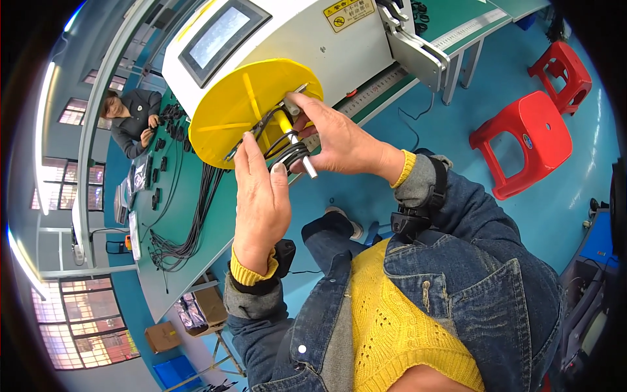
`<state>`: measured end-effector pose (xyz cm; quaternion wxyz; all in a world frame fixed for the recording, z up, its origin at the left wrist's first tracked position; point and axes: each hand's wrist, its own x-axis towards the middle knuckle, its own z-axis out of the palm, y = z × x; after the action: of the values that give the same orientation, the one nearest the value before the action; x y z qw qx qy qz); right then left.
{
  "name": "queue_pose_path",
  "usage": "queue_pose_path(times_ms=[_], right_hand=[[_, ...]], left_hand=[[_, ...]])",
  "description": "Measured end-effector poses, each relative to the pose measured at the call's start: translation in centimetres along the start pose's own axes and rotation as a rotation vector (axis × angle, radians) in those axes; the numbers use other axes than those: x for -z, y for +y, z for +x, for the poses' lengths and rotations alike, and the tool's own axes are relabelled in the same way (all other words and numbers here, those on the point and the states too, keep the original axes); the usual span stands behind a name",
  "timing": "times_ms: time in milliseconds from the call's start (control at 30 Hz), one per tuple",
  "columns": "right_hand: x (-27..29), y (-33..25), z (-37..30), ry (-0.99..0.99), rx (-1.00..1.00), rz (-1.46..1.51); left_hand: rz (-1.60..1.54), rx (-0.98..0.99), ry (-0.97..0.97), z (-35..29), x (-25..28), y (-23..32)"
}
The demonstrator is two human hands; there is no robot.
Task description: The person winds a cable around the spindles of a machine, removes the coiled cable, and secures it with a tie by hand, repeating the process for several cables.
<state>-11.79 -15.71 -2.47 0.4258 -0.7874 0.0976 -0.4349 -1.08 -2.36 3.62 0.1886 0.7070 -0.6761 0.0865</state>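
Observation:
A round yellow disc (222, 134) with raised ribs faces me on the front of a white machine. Metal posts stick out of it, and a black cable (292, 154) is looped in a small coil around the nearer post (309, 167). My right hand (339, 137) curls over the coil from the right, its thumb below and its index finger by the upper post; its other fingers are partly hidden. On the coil's left side is my left hand (261, 202), fingers stretched upward beside the cable, thumb tip close to the loops.
The white machine (294, 49) carries a screen (222, 39) and stands on a green table (173, 219). A bundle of black cables (189, 242) lies left of the disc. Another person (134, 117) handles small black parts across the table. Red stools (532, 140) stand at right.

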Motion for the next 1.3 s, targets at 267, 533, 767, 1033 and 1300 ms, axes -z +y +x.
queue_pose_path(times_ms=[267, 533, 767, 1033, 1300], right_hand=[[-3.3, -0.7, -2.0, 0.333, 0.261, -0.167], [-2.8, -2.2, -3.2, 0.244, 0.07, -0.163], [-0.5, -2.7, -8.5, -0.205, 0.091, -0.351], [-1.3, 0.3, -10.3, -0.553, -0.022, -0.295], [-1.3, 2.3, -11.1, -0.65, -0.095, -0.313]], left_hand=[[-0.19, 0.072, -0.036, 0.5, 0.1, 0.4], [-0.022, 0.056, -0.076, 0.1, 0.5, 2.0], [-0.036, 0.2, -0.222, -5.4, -1.4, 6.9], [-1.269, 0.463, -0.342, -8.0, -7.7, 3.3], [-1.393, 0.931, -0.91, -7.0, -8.6, 2.1]])
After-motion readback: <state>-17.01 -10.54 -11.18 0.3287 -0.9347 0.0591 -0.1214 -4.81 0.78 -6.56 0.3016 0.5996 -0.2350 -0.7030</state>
